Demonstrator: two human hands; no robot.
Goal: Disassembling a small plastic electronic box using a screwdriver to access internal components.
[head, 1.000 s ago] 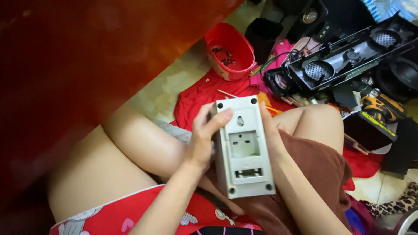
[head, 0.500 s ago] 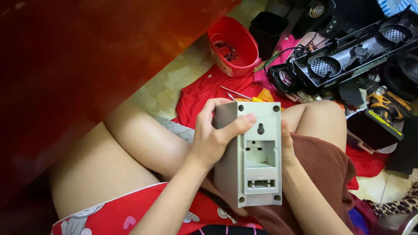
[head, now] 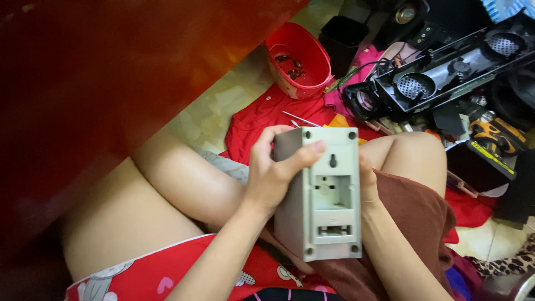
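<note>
A dark red-brown wooden surface [head: 100, 72] fills the upper left of the view, above the person's bare legs. The person sits on a tiled floor [head: 223, 106], with a red cloth [head: 262, 117] spread on the floor ahead of the knees.

A long black speaker housing [head: 446, 72] with round grilles lies on the floor toward the far right, among loose parts. A red plastic bowl [head: 298, 61] stands just past the far edge of the red cloth and holds small dark parts. A yellow and black power tool [head: 496, 134] lies at the right, near the speaker housing.

The grey rectangular casing [head: 326, 195] is held over the lap, between both hands, its back face turned up. This face shows four corner screw holes, a keyhole slot and a stepped recess.

The left hand [head: 273, 173] wraps the casing's left side; the thumb lies across the top of the back face. The grip is closed on the casing. The right hand [head: 366, 181] is mostly hidden behind the casing's right edge, pressed against it and supporting it.

A thin metal rod [head: 301, 119] lies on the red cloth, just beyond the casing's top edge.
</note>
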